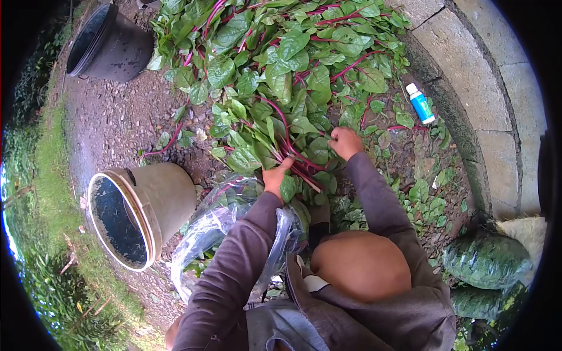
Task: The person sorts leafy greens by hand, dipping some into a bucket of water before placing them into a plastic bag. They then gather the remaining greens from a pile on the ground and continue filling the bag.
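My left hand (pixel 278 177) is closed around a bunch of red-stemmed Malabar spinach (pixel 287 131), whose cut stem ends point toward my knees. To the right of the bunch, my right hand (pixel 345 143) has its fingers curled together beside the leaves. Whatever is pinched in it, if anything, is too small to make out. A large heap of the same leafy stems (pixel 293 47) spreads over the ground beyond both hands. Under my left forearm lies a clear plastic bag (pixel 205 225) with some greens inside.
A pale bucket (pixel 167 190) lies tipped on the left, and a dark bucket (pixel 126 52) leans at the far left. A white-and-blue bottle (pixel 420 104) is near the stone curb (pixel 468 76). Loose leaves (pixel 418 193) litter the ground on the right. Filled green bags (pixel 489 260) rest lower right.
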Tool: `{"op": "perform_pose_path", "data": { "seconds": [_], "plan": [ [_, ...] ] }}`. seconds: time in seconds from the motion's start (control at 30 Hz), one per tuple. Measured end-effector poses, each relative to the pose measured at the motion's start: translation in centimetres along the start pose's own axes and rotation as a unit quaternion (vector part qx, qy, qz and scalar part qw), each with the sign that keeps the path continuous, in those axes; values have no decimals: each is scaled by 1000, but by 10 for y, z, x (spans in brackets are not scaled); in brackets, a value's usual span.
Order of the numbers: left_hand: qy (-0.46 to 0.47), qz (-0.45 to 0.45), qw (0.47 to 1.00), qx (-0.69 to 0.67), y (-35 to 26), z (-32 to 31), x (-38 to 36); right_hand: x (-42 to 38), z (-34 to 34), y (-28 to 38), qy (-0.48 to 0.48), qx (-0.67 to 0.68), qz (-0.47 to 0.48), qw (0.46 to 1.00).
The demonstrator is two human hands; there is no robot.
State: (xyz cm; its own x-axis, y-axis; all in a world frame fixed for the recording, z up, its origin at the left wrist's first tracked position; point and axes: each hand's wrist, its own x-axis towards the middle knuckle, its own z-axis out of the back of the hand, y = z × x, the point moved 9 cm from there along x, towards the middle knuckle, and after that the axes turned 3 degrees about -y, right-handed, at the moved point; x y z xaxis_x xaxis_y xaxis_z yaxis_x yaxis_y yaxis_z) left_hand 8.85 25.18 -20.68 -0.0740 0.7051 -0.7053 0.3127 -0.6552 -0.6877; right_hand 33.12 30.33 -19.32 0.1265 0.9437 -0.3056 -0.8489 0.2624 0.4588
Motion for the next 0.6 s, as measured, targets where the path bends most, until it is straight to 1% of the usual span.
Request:
{"op": "perform_pose_path", "data": {
  "seconds": [0.07, 0.13, 0.17, 0.23, 0.33, 0.37, 0.4, 0.43, 0.47, 0.5, 0.53, 0.57, 0.6],
  "plan": [
    [1, 9, 1000, 8, -1, 0, -2, 11, 10, -30, 61, 145, -65, 985],
    [-5, -9, 1000, 24, -10, -4, -6, 16, 34, -35, 29, 346, -42, 937],
    [-7, -14, 1000, 13, -13, -6, -7, 16, 42, -40, 8, 367, -47, 929],
    [-13, -24, 1000, -11, -20, -11, -11, 11, 70, -29, -33, 408, -55, 911],
    [-53, 36, 998, 0, -21, -12, -23, 1, 99, 6, -138, 269, 0, 953],
    [-28, 36, 999, -12, -22, -15, -24, -7, 107, 29, -165, 274, 44, 946],
    [-35, 30, 999, -3, -20, -12, -21, -7, 95, 41, -163, 304, 80, 935],
    [-41, 24, 999, 6, -15, -9, -15, -10, 78, 55, -141, 342, 89, 925],
    [-46, 19, 999, 15, -13, -7, -13, -11, 57, 63, -156, 305, 133, 930],
    [-47, 28, 998, 18, -11, -7, -12, -12, 36, 73, -110, 254, 131, 952],
    [-49, 37, 998, 20, -9, -9, -11, -13, 7, 68, -81, 268, 104, 954],
    [-51, 45, 997, 22, -9, -10, -9, -13, -21, 59, -38, 272, 53, 960],
    [-51, 45, 997, 21, -9, -10, -9, -14, -45, 54, -12, 270, 36, 962]
  ]
}}
